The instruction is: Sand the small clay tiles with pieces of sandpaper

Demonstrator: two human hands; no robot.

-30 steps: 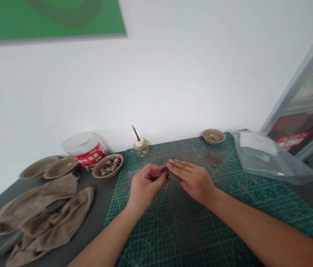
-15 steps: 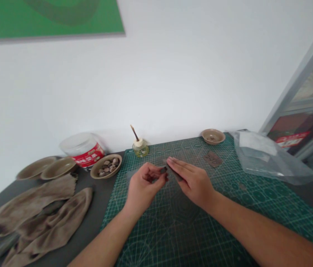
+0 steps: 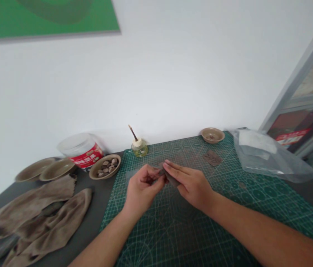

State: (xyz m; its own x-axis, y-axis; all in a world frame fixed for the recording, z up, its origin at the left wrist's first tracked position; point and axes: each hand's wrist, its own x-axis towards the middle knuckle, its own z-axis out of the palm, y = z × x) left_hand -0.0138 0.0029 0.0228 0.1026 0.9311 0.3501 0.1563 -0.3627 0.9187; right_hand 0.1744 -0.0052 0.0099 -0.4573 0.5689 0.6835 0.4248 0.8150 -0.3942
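Over the middle of the green cutting mat (image 3: 156,230), my two hands meet. My left hand (image 3: 142,187) pinches a small dark piece (image 3: 161,172) between thumb and fingertips; its kind is too small to make out. Closed around a grey folded sheet that looks like sandpaper (image 3: 172,179) is my right hand (image 3: 193,183), its fingers laid along the top. The sheet's upper end touches or nearly touches the small piece. Behind the right hand, a brown scrap of sandpaper (image 3: 212,158) with markings lies flat on the mat.
At left are a bowl of small stones (image 3: 106,167), a clear tub with a red label (image 3: 82,152), two shallow bowls (image 3: 57,170) and a crumpled brown cloth (image 3: 53,230). A small glass bottle with a brush (image 3: 139,147), another bowl (image 3: 212,135) and a plastic bag (image 3: 267,155) stand behind.
My right hand with the grey sheet has shifted slightly left, closer against the small piece. My left hand stays nearly in place. The whole view has moved a little.
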